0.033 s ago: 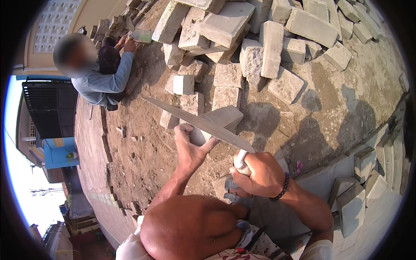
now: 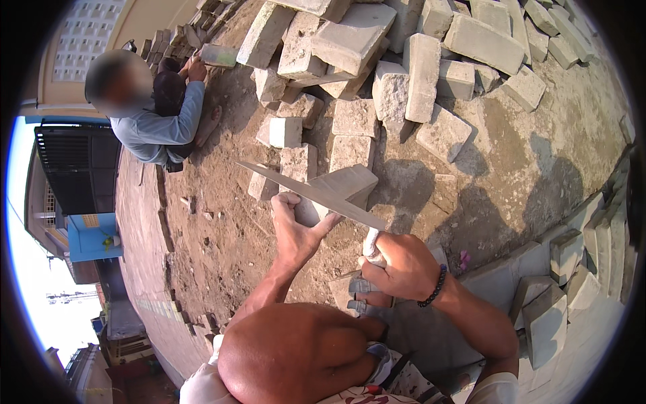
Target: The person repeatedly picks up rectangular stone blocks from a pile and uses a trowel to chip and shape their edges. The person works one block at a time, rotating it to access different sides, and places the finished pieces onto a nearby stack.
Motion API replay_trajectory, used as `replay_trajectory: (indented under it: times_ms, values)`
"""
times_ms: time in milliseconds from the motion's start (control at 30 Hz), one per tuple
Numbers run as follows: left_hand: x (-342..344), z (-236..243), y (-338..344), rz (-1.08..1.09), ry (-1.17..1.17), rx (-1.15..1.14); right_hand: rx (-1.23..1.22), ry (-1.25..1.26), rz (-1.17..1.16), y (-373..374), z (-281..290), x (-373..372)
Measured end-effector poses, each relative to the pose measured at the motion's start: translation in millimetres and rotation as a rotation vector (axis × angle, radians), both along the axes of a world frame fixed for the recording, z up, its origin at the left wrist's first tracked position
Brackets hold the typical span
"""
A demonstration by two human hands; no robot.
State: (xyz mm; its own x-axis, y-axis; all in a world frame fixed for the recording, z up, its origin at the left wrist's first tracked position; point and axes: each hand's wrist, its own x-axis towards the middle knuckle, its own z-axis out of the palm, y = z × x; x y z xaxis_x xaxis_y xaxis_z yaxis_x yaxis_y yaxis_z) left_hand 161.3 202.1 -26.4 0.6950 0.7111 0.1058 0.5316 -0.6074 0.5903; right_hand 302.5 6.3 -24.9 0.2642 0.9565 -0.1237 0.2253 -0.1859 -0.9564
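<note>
My left hand grips the near end of a grey paving block, fingers on one side and thumb on the other. The block lies on the dirt beside other blocks. My right hand, a dark bead bracelet at its wrist, is closed round the white-wrapped handle of a tool with a long, flat blade, rather like a machete. That blade slants across above the block, its pointed tip to the far left. Whether it touches the block I cannot tell.
A heap of loose blocks rises at the far side. More blocks stand at the right. Ahead on the left, a person in a blue shirt crouches, hands on a greenish block. My bare knee and sandalled foot are close by.
The blade has shifted slightly, its tip now a little right and lower, its handle end a little left; it appears narrower. My right hand moved slightly left. My left hand and the block have not moved.
</note>
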Motion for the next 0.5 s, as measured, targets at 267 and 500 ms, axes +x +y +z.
replay_trajectory:
  times_ms: [267,500]
  values:
    - [-0.9,4.7,-1.8,0.038,0.044,-0.16,0.159,0.044,-0.068,-8.1,2.1,-4.9]
    - [1.4,-6.0,4.1,-0.081,-0.153,0.051,0.125,0.098,-0.077,-4.8,-1.8,1.4]
